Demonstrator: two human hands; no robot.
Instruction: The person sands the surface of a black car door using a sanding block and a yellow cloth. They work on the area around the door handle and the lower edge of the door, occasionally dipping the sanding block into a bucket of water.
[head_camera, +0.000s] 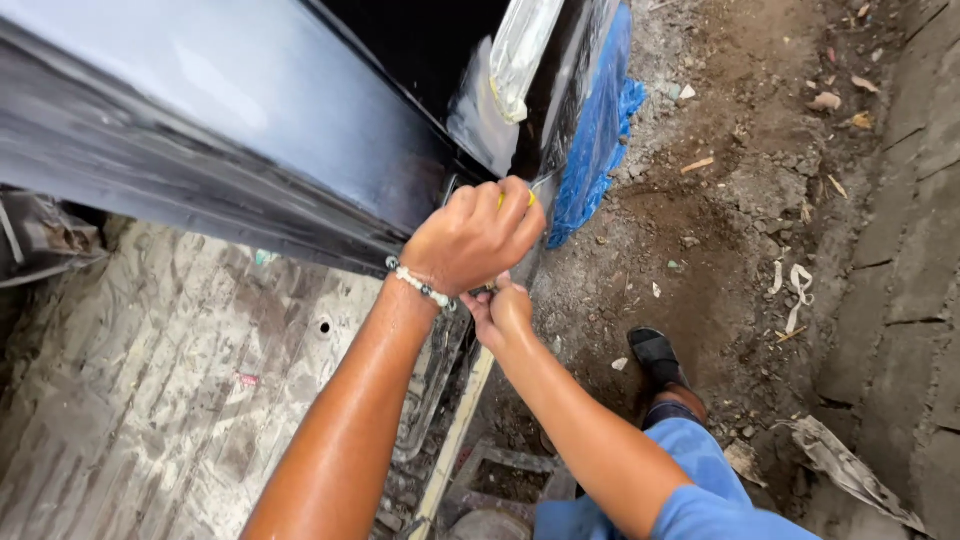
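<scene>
Outdoors on dirt ground (720, 200), right up against a black vehicle panel (230, 130). A yellow-handled tool (528, 192) sits at the panel's lower edge, left hand (472, 238) fisted tight round it. Right hand (505, 310) is curled just under, pinching something I can't make out. Blue tarp (595, 130) hangs beside.

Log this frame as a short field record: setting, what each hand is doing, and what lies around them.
setting: outdoors, beside a black vehicle body panel over dirt ground
left hand: fisted around a yellow-handled tool, tip at the panel's edge; beaded bracelet on the wrist
right hand: just below the left, closed near the same edge; what it grips is hidden
nearby: blue plastic sheet, clear plastic wrap, worn vehicle floor
person: blue shorts, black sandal
</scene>
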